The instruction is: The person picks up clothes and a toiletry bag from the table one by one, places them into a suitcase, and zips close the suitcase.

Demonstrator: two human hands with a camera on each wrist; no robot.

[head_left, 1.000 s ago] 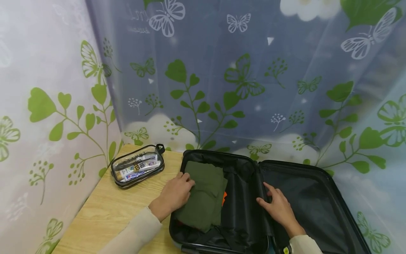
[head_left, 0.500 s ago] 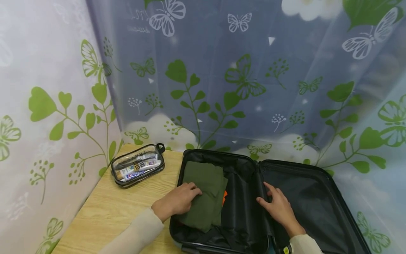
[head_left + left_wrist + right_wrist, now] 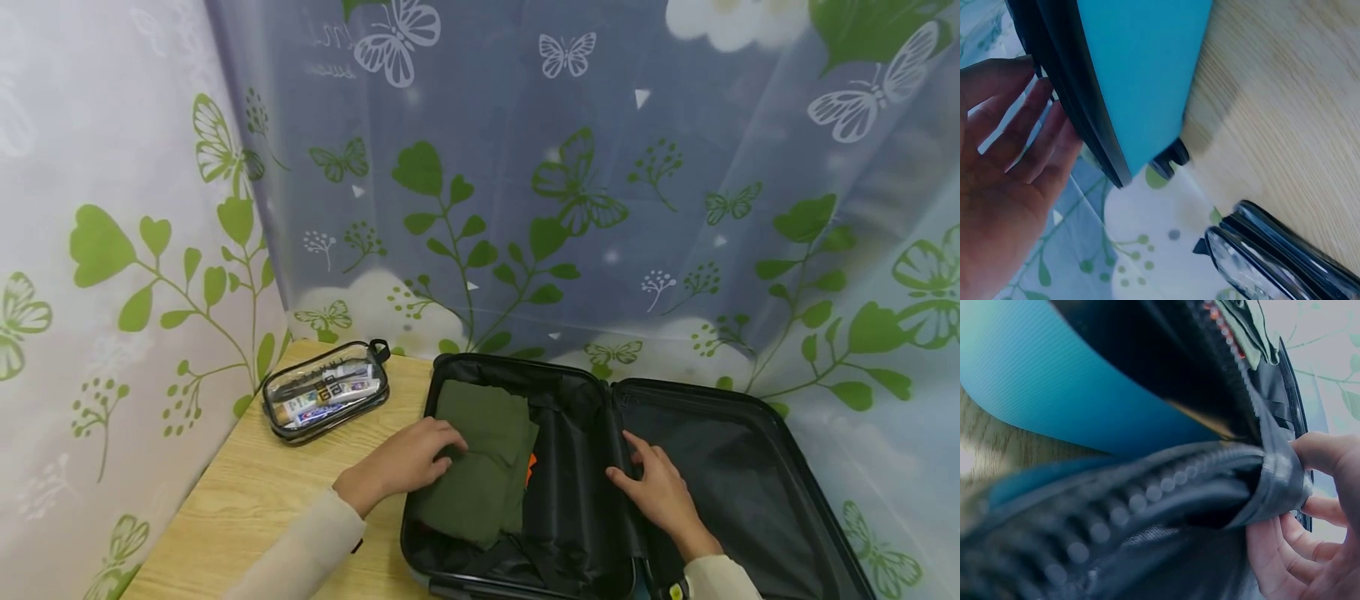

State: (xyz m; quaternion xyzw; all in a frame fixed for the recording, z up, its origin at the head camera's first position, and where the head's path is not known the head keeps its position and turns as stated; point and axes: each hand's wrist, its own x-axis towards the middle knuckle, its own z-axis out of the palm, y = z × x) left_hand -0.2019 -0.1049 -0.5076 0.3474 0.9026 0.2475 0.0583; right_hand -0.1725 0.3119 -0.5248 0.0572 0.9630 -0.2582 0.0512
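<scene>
A folded dark green garment point(image 3: 480, 467) lies in the left half of an open black-lined suitcase point(image 3: 573, 492). My left hand point(image 3: 408, 458) reaches over the left rim, fingers loosely bent, the tips at the garment's left edge; whether they touch it is unclear. In the left wrist view those fingers hang beside the suitcase's dark rim, its turquoise shell point(image 3: 1144, 75) beyond. At the hinge, my right hand point(image 3: 663, 492) has thumb and fingers on either side of the fabric hinge strip point(image 3: 1279, 481), gripping it. Something orange point(image 3: 531, 469) peeks out from under the garment.
A clear zipped toiletry pouch point(image 3: 326, 392) with tubes inside lies on the wooden table point(image 3: 247, 500), left of the suitcase. The suitcase lid point(image 3: 727, 467) lies opened out to the right. Butterfly-patterned curtains point(image 3: 487, 167) stand close behind and at both sides.
My left hand moved right onto the garment, then drew back left to its edge. The garment has barely shifted, and my right hand stays at the hinge.
</scene>
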